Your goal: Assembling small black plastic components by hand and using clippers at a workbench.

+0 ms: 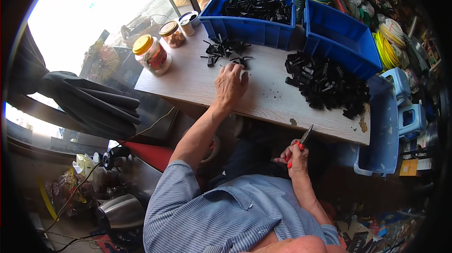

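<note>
My left hand (229, 85) reaches over the table, its fingertips at a small black plastic part (242, 61) with thin prongs. Its thumb is apart from the fingers, and the fingertips partly cover the part. Just beyond lies a loose group of similar black parts (223, 48). Near the table's front edge, my right hand (297, 159) is closed round the red handles of a pair of scissors (306, 136). The pointed metal blades aim up and away to the right. A large heap of black parts (325, 81) covers the table's right side.
A blue bin (249, 23) of black parts stands at the table's (188, 78) back edge, beside another blue bin (339, 41). A yellow-lidded jar (151, 55) and a second jar (172, 35) stand at left. A large blue tub (379, 130) sits past the right edge.
</note>
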`<move>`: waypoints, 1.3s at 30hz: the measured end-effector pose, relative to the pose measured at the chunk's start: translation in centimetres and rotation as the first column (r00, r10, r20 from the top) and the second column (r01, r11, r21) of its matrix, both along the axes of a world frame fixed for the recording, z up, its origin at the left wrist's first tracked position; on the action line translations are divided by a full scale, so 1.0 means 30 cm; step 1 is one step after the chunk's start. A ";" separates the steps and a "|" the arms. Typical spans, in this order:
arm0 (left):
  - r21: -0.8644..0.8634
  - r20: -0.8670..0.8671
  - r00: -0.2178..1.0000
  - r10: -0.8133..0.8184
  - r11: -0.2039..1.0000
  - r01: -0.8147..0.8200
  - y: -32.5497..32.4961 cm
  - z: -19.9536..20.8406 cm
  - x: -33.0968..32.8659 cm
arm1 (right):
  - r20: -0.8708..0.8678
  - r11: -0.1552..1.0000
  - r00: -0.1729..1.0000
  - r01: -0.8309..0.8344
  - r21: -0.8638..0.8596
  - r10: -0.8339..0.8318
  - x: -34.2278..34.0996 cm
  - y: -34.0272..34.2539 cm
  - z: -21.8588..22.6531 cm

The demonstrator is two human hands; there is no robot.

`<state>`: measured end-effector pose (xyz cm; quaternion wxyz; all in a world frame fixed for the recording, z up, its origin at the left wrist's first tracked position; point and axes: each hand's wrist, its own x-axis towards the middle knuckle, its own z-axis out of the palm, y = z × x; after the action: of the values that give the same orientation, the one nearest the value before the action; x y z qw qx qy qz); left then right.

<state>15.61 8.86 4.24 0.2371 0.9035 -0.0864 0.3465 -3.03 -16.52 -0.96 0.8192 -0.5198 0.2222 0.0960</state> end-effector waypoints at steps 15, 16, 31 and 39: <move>0.309 -0.114 0.993 0.003 0.950 0.032 -0.054 -0.005 0.139 | 0.003 0.998 0.999 -0.033 -0.049 0.033 -0.002 0.002 0.016; 0.310 -0.110 0.994 0.008 0.950 0.027 -0.060 -0.002 0.130 | 0.002 0.998 1.000 -0.029 -0.049 0.029 0.000 0.002 0.018; -0.984 0.085 0.551 -0.830 0.017 0.176 -0.312 -0.101 -0.397 | 0.107 0.984 0.990 -0.107 0.141 0.092 0.051 0.019 0.066; -0.964 0.043 0.435 -0.899 0.076 0.253 -0.339 -0.154 -0.465 | 0.209 0.988 0.976 0.030 0.151 -0.062 0.036 0.000 0.012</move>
<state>1.66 -1.32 -0.39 0.8078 0.5465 -0.1940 -0.1053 -1.94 -16.52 -0.60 0.8765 -0.4599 0.1375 0.0369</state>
